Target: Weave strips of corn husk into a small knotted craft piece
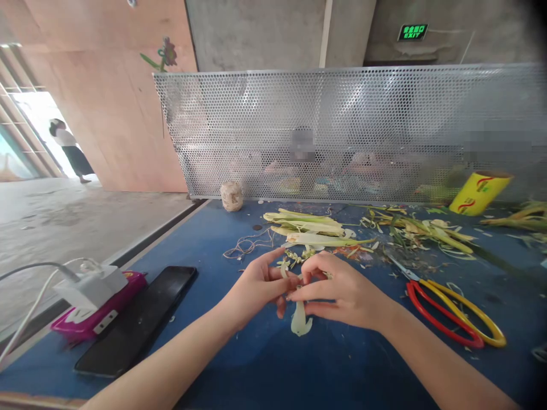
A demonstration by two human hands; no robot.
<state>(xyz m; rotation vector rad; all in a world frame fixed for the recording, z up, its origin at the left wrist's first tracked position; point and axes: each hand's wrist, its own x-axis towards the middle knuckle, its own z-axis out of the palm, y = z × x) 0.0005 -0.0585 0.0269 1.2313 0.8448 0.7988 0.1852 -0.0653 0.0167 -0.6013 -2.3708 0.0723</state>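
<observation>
2 hands busy: L hand (265,280) & R hand (337,285) close tog., grip of each pinched on pale strip (301,323) above blue counter (256,364). Scissors (453,313) to R; phone (137,322) to L.

Nearer the body than the left hand (262,279) and right hand (339,287), the blue table (265,364) offers a wide way through; another gap runs from the left hand out to the phone (139,322). Beyond both hands, pale green stalks (314,228) block a low sweep, the perforated screen (256,125) behind; scissors (450,315) obstruct the right hand's outer side
</observation>
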